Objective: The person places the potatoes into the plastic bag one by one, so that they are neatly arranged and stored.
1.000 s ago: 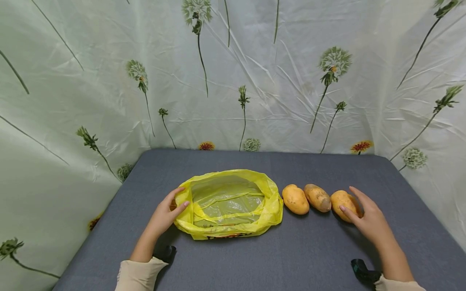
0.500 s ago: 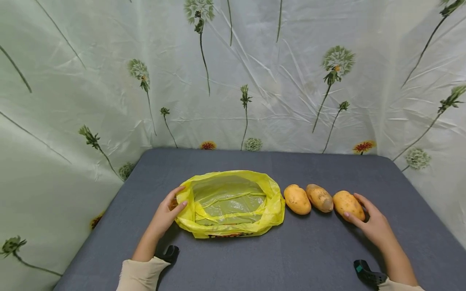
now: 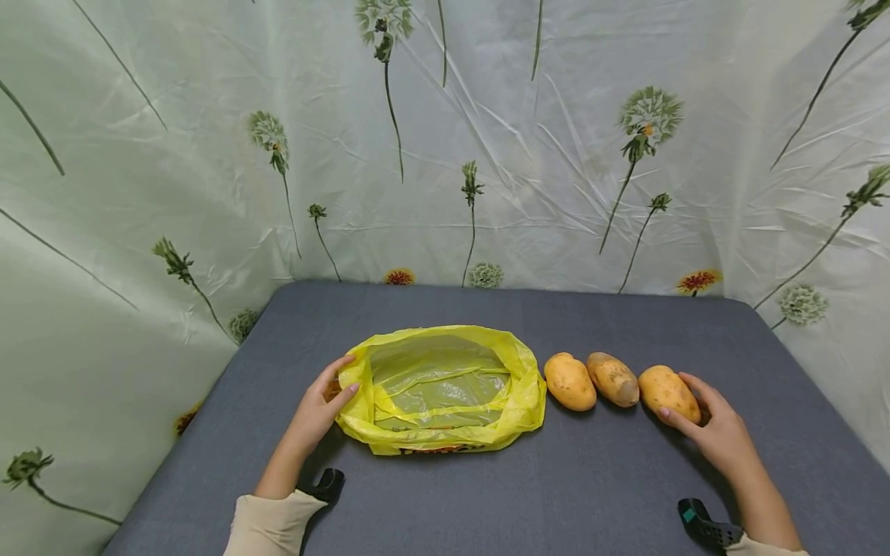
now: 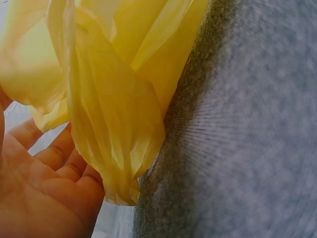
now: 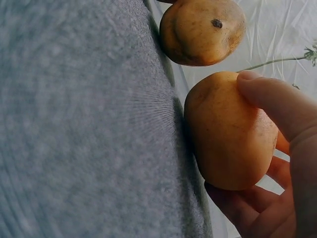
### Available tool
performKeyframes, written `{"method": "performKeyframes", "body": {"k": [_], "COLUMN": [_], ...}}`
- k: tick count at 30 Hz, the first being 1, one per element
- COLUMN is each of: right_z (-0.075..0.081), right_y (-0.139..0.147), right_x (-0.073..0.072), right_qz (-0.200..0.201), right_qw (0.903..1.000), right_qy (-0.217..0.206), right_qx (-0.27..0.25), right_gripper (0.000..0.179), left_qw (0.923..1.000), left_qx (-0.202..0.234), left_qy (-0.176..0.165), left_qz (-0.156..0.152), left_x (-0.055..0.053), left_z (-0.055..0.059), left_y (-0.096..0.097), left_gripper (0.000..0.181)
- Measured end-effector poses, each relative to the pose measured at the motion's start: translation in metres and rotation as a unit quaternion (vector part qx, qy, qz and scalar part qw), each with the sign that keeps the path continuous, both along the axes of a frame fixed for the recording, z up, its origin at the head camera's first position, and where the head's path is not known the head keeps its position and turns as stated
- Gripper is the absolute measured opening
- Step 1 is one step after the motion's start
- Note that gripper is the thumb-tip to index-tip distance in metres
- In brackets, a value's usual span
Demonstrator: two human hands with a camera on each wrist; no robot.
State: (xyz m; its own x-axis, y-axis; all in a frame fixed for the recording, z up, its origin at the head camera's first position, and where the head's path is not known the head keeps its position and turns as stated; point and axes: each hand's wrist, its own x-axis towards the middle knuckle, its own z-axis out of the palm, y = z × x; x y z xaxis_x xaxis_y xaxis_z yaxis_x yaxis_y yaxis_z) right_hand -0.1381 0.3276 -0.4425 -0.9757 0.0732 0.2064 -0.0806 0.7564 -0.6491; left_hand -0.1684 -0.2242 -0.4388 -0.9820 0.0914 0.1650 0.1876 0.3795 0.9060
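Yellow bag (image 3: 526, 386) x1 gripped by L fingers (image 3: 332, 371), 3 potatoes (image 3: 613, 380), R fingers (image 3: 704, 389) rnd rightmost potato (image 3: 667, 392).

The bag (image 3: 445, 441) is thin, glossy, creased plastic; potatoes (image 3: 570, 382) smooth-skinned; table (image 3: 528, 502) matt, cloth-like; sheeting (image 3: 556, 177) above, shiny, wrinkled.

Left hand (image 3: 316, 409) held forward, thumb and index finger parted, right hand (image 3: 716, 432) placed well apart from it, fingers and thumb curved, forearms (image 3: 280, 463) stretched behind them
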Motion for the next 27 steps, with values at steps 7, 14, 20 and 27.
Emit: {"method": "performKeyframes", "body": {"k": [7,14,20,27], "right_z": [0.003,0.006,0.011,0.017], "right_y": [-0.001,-0.005,-0.010,-0.015], "right_x": [-0.001,-0.002,-0.002,-0.002], "right_qz": [-0.011,-0.016,-0.012,-0.011], "right_qw": [0.9993,0.9972,0.9967,0.9965], "right_qy": [0.029,0.060,0.063,0.067], "right_qx": [-0.023,-0.041,-0.050,-0.049], "right_gripper": [0.067,0.066,0.067,0.067], "left_qw": [1.0000,1.0000,0.9999,0.9999], "left_qx": [0.001,0.009,0.004,0.012], "left_qy": [-0.001,-0.002,-0.012,-0.012], "left_qz": [0.000,-0.004,0.002,0.003], "left_x": [-0.004,-0.003,-0.004,-0.004], "left_z": [-0.009,-0.009,-0.009,-0.010], "left_y": [-0.003,-0.003,-0.003,-0.004], "left_gripper": [0.050,0.051,0.050,0.050]}}
